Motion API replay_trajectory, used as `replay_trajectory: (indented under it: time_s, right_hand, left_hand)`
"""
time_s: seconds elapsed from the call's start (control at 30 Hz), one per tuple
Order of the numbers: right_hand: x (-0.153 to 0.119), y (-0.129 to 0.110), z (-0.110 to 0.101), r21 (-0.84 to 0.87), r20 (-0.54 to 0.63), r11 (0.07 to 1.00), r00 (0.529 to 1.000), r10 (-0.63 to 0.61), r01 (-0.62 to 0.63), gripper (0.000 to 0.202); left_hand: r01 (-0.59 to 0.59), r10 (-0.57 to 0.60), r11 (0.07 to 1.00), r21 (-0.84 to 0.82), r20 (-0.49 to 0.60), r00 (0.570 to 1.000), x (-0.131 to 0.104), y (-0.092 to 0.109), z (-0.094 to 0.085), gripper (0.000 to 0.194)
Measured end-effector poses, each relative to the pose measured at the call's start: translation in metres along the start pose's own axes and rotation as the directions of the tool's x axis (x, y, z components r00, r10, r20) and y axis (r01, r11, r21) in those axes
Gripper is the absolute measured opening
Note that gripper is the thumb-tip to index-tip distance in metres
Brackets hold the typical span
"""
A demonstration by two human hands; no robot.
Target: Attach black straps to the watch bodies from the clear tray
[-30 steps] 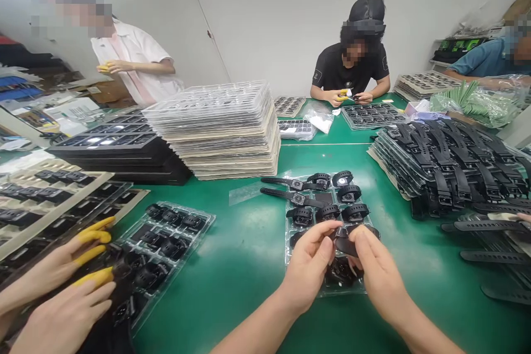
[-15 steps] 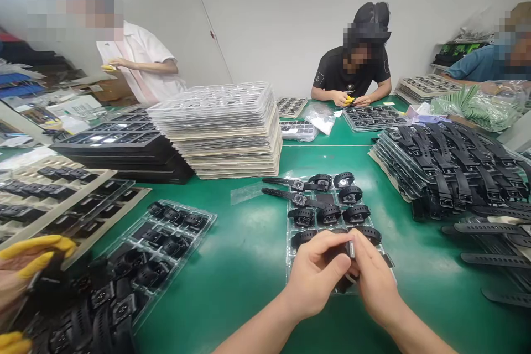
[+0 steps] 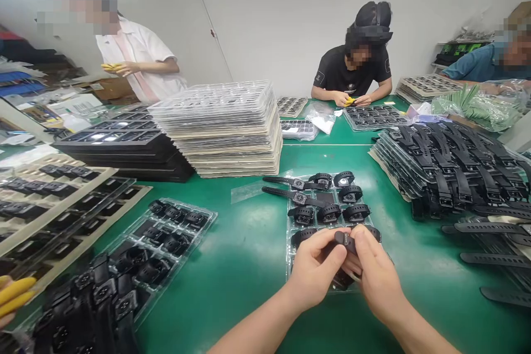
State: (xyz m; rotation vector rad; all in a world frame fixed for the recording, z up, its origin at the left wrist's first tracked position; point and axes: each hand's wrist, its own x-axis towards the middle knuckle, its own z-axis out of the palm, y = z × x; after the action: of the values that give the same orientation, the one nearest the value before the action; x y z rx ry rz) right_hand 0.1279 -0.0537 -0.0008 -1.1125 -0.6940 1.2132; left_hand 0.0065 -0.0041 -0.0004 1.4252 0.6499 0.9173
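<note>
My left hand (image 3: 312,268) and my right hand (image 3: 376,271) are closed around a black smartwatch (image 3: 345,240). Part of its dark strap shows between my fingers; the rest of it is hidden. Just beneath my hands lies a clear plastic tray (image 3: 287,257), its pockets holding several smartwatches with looped black straps (image 3: 355,212). Two watches with straps laid out straight, one of them a smartwatch (image 3: 299,198), rest across its far left side and stick out past the edge.
On the left lies another tray of watches (image 3: 193,218) beside a heap of watches (image 3: 103,293). A tall stack of trays (image 3: 232,138) stands behind. More straps cover a tray stack (image 3: 452,160) at right. A co-worker's yellow-fingered hand (image 3: 16,296) is at lower left; other people sit or stand across.
The watch has turned in my hands, so its strap end now faces up between my fingers. The co-worker's gloved hand at lower left has drawn back from the heap of watches.
</note>
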Motion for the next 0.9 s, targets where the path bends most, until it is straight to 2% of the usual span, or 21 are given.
replay_trajectory:
  time_s: [0.07, 0.17, 0.23, 0.33, 0.4, 0.47, 0.53, 0.63, 0.73, 0.9]
  right_hand:
    - [-0.002, -0.001, 0.002, -0.047, -0.006, 0.999, 1.000, 0.003, -0.003, 0.052]
    - [-0.003, 0.000, 0.002, -0.011, -0.046, 0.999, 0.998, -0.031, 0.031, 0.048]
    - [-0.002, -0.001, -0.001, -0.005, -0.051, 0.999, 0.998, -0.048, 0.048, 0.044]
    - [0.003, -0.010, -0.010, -0.147, 0.088, 0.989, 0.996, 0.004, 0.009, 0.046]
    - [0.007, -0.019, -0.018, -0.259, 0.190, 0.964, 0.982, -0.014, 0.064, 0.041]
    - [0.010, -0.029, -0.024, -0.305, 0.231, 0.942, 0.971, -0.069, 0.139, 0.033]
    - [0.010, -0.035, -0.028, -0.289, 0.240, 0.948, 0.969, -0.063, 0.133, 0.030]
    - [0.009, -0.036, -0.029, -0.190, 0.193, 0.982, 0.981, 0.021, 0.016, 0.032]
    - [0.007, -0.032, -0.025, -0.050, 0.088, 0.995, 0.992, 0.085, -0.081, 0.033]
    - [0.011, -0.028, -0.021, 0.072, -0.065, 0.994, 0.994, 0.091, -0.086, 0.032]
  left_hand:
    - [0.005, -0.005, 1.000, -0.025, 0.017, 1.000, 0.001, 0.000, 0.000, 0.046]
    - [-0.010, 0.009, 0.997, 0.076, 0.010, 1.000, 0.001, -0.001, 0.001, 0.046]
    - [0.012, -0.014, 0.997, 0.082, 0.024, 1.000, 0.001, -0.002, 0.002, 0.048]
    - [0.075, -0.069, 0.995, -0.062, 0.093, 0.993, 0.003, 0.000, 0.001, 0.054]
    - [0.079, -0.067, 0.992, -0.099, 0.121, 0.990, 0.004, 0.002, -0.001, 0.053]
    - [0.101, -0.085, 0.989, -0.107, 0.148, 0.985, 0.006, 0.003, -0.003, 0.050]
    - [0.192, -0.157, 0.969, -0.152, 0.216, 0.964, 0.006, 0.003, -0.003, 0.050]
    - [0.327, -0.250, 0.914, -0.239, 0.302, 0.920, 0.006, 0.000, -0.002, 0.054]
    - [0.379, -0.286, 0.886, -0.268, 0.326, 0.901, 0.004, -0.002, 0.002, 0.054]
    - [0.446, -0.350, 0.857, -0.259, 0.344, 0.871, 0.002, -0.003, 0.006, 0.052]
